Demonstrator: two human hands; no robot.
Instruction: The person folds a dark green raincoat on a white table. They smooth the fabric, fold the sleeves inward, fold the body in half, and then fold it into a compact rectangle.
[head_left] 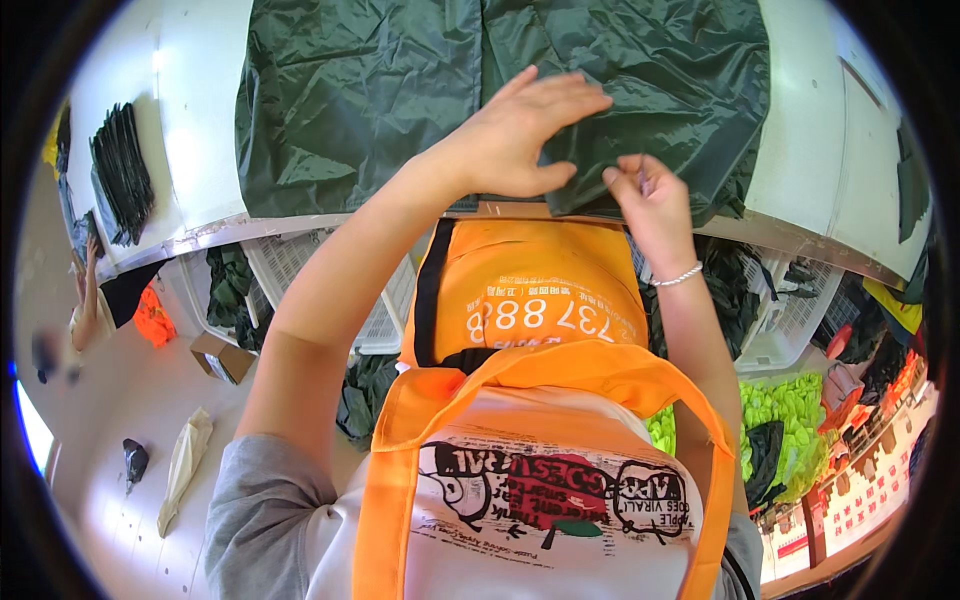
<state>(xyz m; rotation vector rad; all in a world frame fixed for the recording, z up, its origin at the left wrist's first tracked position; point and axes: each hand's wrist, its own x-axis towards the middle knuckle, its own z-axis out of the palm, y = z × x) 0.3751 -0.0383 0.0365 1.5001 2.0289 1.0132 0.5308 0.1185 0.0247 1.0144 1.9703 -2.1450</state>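
Observation:
Dark green, shiny, creased fabric (370, 110) lies spread over the white table in front of me, with a seam running down its middle. My left hand (525, 135) is over the fabric's right half, fingers stretched out and thumb apart, holding nothing. Close to the fabric's near edge, my right hand (655, 205) is closed, thumb and fingers pinched together. A small pale purplish bit shows between those fingers, too little to name. Whether the left palm touches the cloth I cannot tell.
White plastic baskets (790, 325) with dark cloth stand under the table edge (790, 240). A stack of dark strips (121, 172) lies on the table at left. A cardboard box (221, 358) is on the floor; neon yellow cloth (790, 430) is heaped at right. Another person's arm (90, 285) shows far left.

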